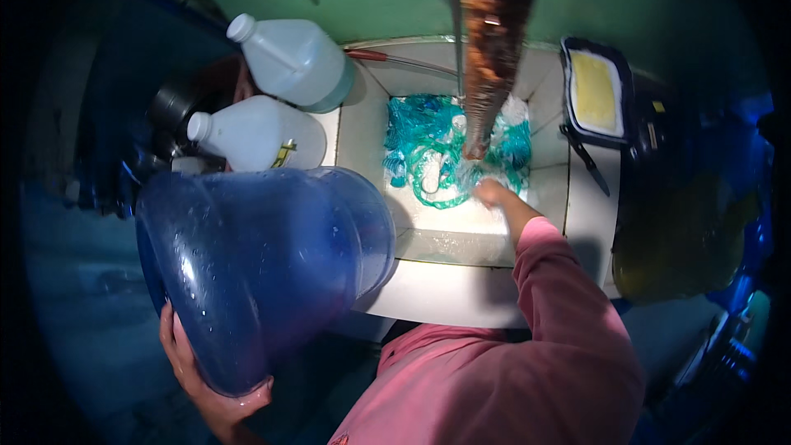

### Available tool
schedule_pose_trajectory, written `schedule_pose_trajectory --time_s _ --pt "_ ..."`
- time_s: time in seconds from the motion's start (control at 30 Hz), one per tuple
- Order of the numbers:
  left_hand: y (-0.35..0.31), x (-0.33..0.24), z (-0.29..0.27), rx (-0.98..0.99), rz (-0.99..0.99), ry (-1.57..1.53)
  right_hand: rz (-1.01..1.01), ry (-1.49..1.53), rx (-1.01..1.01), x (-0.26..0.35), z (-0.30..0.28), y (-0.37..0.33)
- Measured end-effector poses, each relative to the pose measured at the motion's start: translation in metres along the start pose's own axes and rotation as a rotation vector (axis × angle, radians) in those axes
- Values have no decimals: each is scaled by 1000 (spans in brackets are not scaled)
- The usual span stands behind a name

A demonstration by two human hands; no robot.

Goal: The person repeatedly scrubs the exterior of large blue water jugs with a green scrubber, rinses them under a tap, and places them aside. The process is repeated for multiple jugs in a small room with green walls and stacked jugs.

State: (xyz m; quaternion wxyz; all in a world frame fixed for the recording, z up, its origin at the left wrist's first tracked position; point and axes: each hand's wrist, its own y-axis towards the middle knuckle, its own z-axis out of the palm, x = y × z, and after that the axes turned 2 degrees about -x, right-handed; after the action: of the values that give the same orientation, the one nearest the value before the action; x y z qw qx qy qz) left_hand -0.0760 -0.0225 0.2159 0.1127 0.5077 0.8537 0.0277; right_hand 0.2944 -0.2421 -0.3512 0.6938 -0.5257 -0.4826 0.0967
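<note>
A large translucent blue plastic water jug (247, 255) lies tilted at the left, partly over the sink's near left edge. My left hand (210, 379) grips its lower left end, with the thumb and fingers spread around the wet plastic. Down in the white tiled sink (445, 245) is a tangle of teal and green netting (416, 119) with white pieces among it. My right hand (492, 194) is at the near right side of the netting, just below the end of a rusty brown pipe (490, 58). Motion and splashing water smear its fingers, so their grip is unclear.
Two whitish jugs, a farther jug (297, 58) and a nearer jug (259, 132), stand left of the sink. On the right ledge are a black-handled knife (585, 158) and a dark-rimmed tray (567, 74) with something yellow inside. A red-handled tool (371, 55) lies along the back edge.
</note>
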Motion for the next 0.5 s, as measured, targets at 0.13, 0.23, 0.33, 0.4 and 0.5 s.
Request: schedule_pose_trajectory --time_s 0.13,0.23,0.33,0.4,0.5 --pt "4 10 -5 5 65 23 -64 -620 -183 -39 29 44" --pt "5 10 -3 -3 49 -3 -150 -704 -121 -53 85 78" --pt "-6 11 -4 -17 -102 164 -219 -754 -275 -50 137 102" --pt "-22 14 -7 -183 -299 340 -222 -825 -290 -43 156 114" --pt "-45 33 -20 107 -181 454 -321 -1109 -255 -37 164 123"
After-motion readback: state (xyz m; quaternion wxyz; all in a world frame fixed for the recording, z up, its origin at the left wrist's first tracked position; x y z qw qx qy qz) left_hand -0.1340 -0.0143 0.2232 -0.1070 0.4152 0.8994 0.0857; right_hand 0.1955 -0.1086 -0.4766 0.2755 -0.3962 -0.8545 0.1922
